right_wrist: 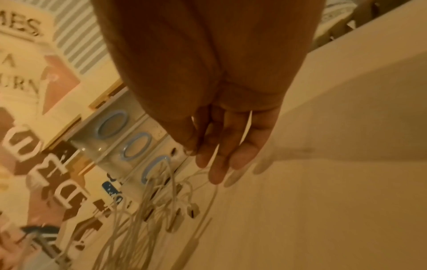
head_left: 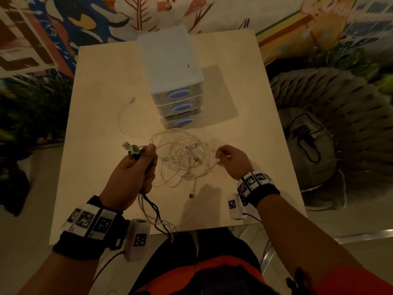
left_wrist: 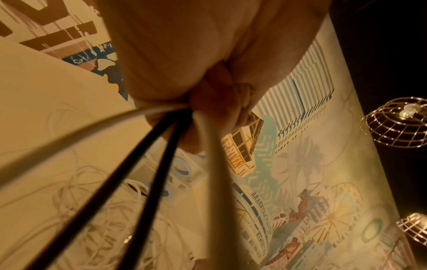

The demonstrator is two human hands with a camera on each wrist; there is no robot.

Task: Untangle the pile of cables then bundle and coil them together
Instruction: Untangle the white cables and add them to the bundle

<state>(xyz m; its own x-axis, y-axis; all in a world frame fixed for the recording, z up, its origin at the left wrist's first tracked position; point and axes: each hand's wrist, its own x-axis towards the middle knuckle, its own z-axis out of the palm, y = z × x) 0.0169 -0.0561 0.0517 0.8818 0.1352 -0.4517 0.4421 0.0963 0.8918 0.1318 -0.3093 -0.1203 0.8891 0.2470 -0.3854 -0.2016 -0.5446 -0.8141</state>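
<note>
Your left hand (head_left: 136, 167) is closed tight around a bunch of thin black and white cable ends (head_left: 133, 150), with the plugs sticking out past your thumb. The rest of those held cables hangs down from your fist and off the near edge of the pale wooden bench (head_left: 102, 86).

Your right hand (head_left: 230, 159) is at the right side of the messy heap of thin white cables (head_left: 180, 156) on the bench. In the head view your thumb and first finger pinch something small and white, likely a cable end. In the right wrist view the other fingers hang loose and straight.

One more thin white cable (head_left: 125, 118) lies by itself on the bench to the left, well apart from the heap.

Here is what could go wrong. If you pull hard with your right hand, I think the loops could slide tight and make a knot. Pull slowly and follow one cable.

The heap sits just in front of the white plastic box of three drawers with blue handles (head_left: 172, 81). A loop could catch on it.

The hanging ends near your lap could twist together again, or snag on the bench edge.

You could also forget the lone cable on the left.
</note>
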